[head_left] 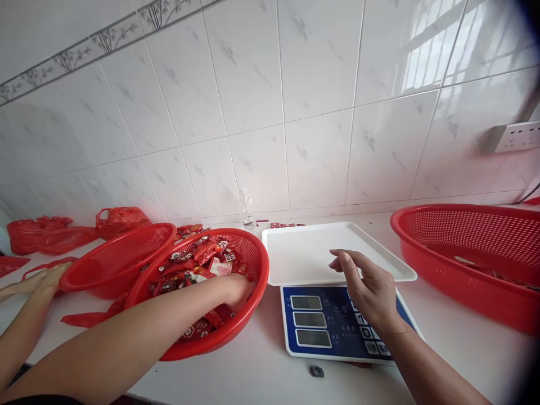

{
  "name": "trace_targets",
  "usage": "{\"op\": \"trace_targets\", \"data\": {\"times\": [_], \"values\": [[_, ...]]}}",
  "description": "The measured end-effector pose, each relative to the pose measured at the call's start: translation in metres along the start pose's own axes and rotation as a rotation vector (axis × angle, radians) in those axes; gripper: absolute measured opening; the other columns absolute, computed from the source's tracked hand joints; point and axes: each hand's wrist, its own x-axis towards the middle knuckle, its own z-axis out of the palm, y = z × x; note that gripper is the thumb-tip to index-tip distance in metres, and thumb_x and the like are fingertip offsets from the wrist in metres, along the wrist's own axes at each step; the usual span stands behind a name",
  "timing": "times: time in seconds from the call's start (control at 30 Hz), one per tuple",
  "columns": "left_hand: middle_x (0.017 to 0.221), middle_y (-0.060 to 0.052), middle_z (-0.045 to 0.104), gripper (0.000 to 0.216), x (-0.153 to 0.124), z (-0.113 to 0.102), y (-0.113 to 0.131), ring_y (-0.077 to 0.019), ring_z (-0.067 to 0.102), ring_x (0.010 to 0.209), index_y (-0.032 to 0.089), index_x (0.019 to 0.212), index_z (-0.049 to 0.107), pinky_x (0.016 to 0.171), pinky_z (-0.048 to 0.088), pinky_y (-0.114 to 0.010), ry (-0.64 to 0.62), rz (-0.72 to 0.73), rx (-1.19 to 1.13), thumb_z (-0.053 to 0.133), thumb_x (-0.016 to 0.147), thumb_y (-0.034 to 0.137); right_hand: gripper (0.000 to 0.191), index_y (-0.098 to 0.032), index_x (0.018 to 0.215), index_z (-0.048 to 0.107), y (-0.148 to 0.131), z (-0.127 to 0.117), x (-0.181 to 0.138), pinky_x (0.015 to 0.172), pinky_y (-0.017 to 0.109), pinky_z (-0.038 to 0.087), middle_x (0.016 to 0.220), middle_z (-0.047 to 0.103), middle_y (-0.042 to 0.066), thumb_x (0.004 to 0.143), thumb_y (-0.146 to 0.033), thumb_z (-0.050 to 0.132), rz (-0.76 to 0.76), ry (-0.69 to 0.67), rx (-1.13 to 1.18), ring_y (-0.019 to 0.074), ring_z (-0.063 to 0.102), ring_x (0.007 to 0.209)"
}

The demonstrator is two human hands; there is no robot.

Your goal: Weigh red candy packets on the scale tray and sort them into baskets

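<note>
My left hand [235, 291] is down inside a red mesh basket [257, 281] heaped with several red and white snack packets [198, 261]. Its fingers curl into the pile and are partly buried. My right hand [366, 289] hovers over the blue panel of a digital scale [314, 332], fingers loosely spread and holding nothing. Its fingertips are just at the front edge of the white tray [304, 253] that rests bare on the scale.
Another person's hand [40, 279] rests on the rim of a second red basket [122, 259] at the left. Red plastic bags [50, 233] lie behind it. A large red basket [472, 247] stands at the right, a clear bottle [247, 208] by the tiled wall, a small dark object [316, 370] near the counter's front.
</note>
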Motion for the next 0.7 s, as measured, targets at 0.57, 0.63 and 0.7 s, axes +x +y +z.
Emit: {"op": "trace_targets", "data": {"times": [0.57, 0.63, 0.7], "values": [[0.077, 0.001, 0.059, 0.023, -0.025, -0.024, -0.053, -0.0112, 0.054, 0.059, 0.020, 0.088, 0.050, 0.050, 0.039, -0.021, 0.585, -0.103, -1.103, 0.059, 0.074, 0.036, 0.032, -0.019, 0.085, 0.066, 0.000, 0.000, 0.001, 0.054, 0.023, 0.048, 0.063, 0.065, 0.001, 0.090, -0.041, 0.042, -0.038, -0.023, 0.016, 0.0144, 0.063, 0.060], [0.080, 0.000, 0.060, 0.027, -0.018, -0.033, -0.039, -0.0117, 0.055, 0.063, 0.019, 0.089, 0.051, 0.053, 0.040, -0.021, 0.600, -0.066, -1.190, 0.061, 0.074, 0.039, 0.033, -0.020, 0.085, 0.066, 0.001, 0.000, 0.001, 0.055, 0.023, 0.048, 0.064, 0.066, 0.002, 0.090, -0.042, 0.042, -0.042, -0.026, 0.018, 0.0150, 0.064, 0.061], [0.081, -0.001, 0.061, 0.027, -0.010, -0.044, -0.024, -0.0119, 0.056, 0.065, 0.019, 0.091, 0.052, 0.056, 0.041, -0.022, 0.624, -0.024, -1.212, 0.063, 0.075, 0.039, 0.034, -0.020, 0.084, 0.066, 0.001, 0.000, 0.001, 0.054, 0.023, 0.048, 0.064, 0.066, 0.002, 0.090, -0.042, 0.042, -0.035, -0.027, 0.020, 0.0155, 0.064, 0.062]]}}
